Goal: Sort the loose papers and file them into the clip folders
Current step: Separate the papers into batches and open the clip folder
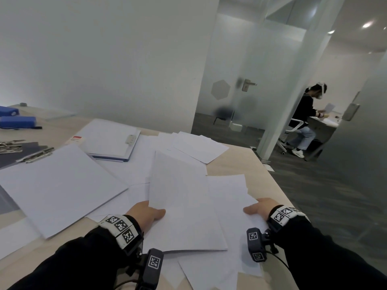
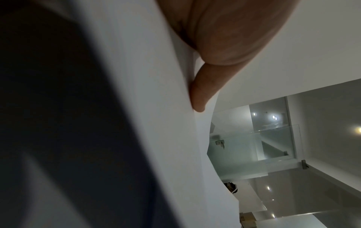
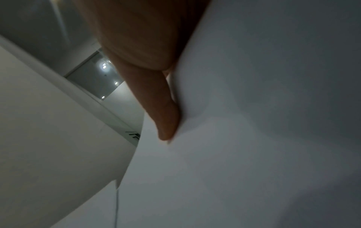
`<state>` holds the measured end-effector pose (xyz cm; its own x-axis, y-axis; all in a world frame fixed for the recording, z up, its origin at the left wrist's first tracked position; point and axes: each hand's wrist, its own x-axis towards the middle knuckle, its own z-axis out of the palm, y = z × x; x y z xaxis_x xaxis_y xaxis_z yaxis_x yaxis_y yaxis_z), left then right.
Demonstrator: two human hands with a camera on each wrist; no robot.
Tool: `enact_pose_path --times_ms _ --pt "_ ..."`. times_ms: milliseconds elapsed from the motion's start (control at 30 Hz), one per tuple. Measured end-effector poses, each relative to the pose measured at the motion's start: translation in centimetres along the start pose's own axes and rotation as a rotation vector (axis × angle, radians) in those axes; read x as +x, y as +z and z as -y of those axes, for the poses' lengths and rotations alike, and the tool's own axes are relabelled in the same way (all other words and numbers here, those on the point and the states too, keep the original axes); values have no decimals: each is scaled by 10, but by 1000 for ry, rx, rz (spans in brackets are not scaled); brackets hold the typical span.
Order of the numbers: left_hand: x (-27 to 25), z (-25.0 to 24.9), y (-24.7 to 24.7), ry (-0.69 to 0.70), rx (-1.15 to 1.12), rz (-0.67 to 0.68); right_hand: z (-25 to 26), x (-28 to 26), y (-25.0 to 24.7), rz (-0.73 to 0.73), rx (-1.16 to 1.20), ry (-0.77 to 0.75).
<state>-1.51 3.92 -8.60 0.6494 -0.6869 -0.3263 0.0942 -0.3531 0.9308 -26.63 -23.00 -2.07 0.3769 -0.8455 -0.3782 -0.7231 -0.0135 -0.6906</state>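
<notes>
Both hands hold one sheaf (image 1: 184,206) of papers raised over the counter (image 1: 247,164). Left hand (image 1: 144,214) pinches its left edge, thumb on top; the left wrist view shows a finger (image 2: 201,94) beneath. Right hand (image 1: 259,208) pinches the right edge likewise.

Procedure, as judged: keep both pinches even, tap the lower edge on the counter to square the sheets, then carry the sheaf flat to a folder. A loose grip risks fanning.

Count: two hands; one held sheaf; loose sheets (image 1: 199,147) scattered beyond, number unclear; one stack (image 1: 60,185) at left under a metal clip (image 1: 35,154); one filled folder (image 1: 111,139) farther back; two blue items (image 1: 17,122) farthest left.
</notes>
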Motion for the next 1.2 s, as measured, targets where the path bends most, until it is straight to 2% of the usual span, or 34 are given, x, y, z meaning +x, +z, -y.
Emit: enact_pose_path --times_ms 133,300,367,433,500,600,700,833,967,1100,1200 --pt "-4 -4 0 -17 32 1 -12 -13 -13 -58 167 13" --pt "-17 -14 3 -8 72 -35 -27 -24 -11 178 805 4" --pt "-13 -12 3 -9 93 -39 -36 -19 -8 226 809 4" --pt "-11 -10 4 -10 104 -48 -40 -21 1 214 713 67" --pt "-10 -10 5 -15 106 -58 -41 -17 8 146 571 72" --pt "-12 -11 8 -8 77 -63 -35 -9 12 36 242 -85" --pt "-13 -10 6 -6 43 -57 -35 -2 9 -21 130 -155" --pt "-19 -12 7 -12 -64 -35 -45 6 -10 -181 170 -142" --pt "-19 -15 12 -22 -138 -45 -56 8 -34 -386 394 -114" --pt "-18 -21 10 -20 -137 -104 -62 -4 -62 -588 516 -57" --pt "-12 -20 -1 -32 -68 -172 -66 -7 -80 -680 571 -3"
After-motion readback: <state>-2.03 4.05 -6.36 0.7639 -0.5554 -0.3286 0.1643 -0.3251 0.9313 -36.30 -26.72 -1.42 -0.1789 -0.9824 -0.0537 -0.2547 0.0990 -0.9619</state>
